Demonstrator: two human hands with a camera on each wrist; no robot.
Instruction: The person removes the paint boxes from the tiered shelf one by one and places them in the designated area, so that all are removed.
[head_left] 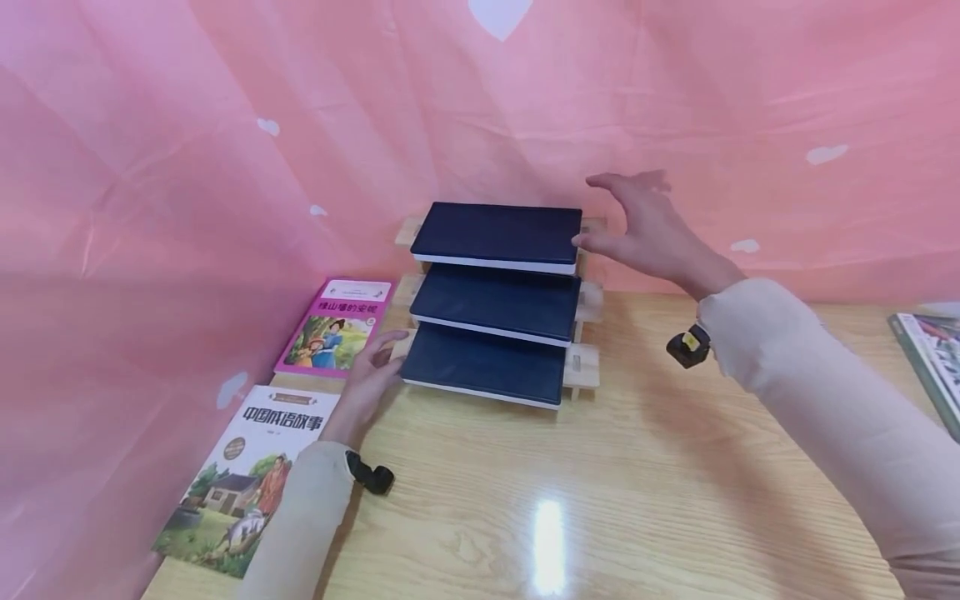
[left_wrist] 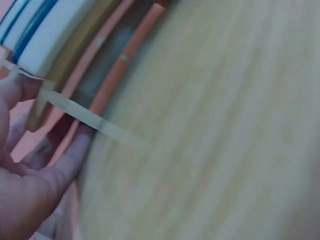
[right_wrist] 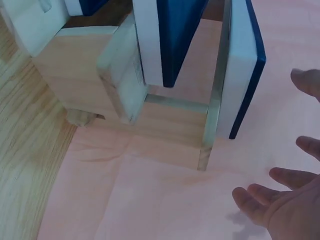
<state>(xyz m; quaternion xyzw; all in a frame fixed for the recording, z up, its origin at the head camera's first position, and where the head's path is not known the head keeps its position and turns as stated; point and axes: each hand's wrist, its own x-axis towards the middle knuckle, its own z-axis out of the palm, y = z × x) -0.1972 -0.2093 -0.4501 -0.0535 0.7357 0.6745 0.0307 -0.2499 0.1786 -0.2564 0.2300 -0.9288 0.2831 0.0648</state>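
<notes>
A stepped wooden rack (head_left: 583,365) carries three dark blue, white-edged books, one on each tier: the top book (head_left: 497,232), the middle book (head_left: 495,302) and the bottom book (head_left: 483,363). My left hand (head_left: 369,385) is at the rack's left side by the lowest tier. Thumb and fingers pinch the wooden end there, seen closer in the left wrist view, where the left hand (left_wrist: 35,185) is partly cut off. Beside the top book's right edge, my right hand (head_left: 651,227) is raised with fingers spread, holding nothing. Apart from the rack, the right hand (right_wrist: 290,200) shows in its wrist view.
Left of the rack lie a pink-bordered book (head_left: 337,325) and a white illustrated book (head_left: 243,475), the latter partly under my left forearm. Another book (head_left: 926,358) lies at the far right of the wooden table (head_left: 480,492). A pink curtain (head_left: 720,125) hangs behind.
</notes>
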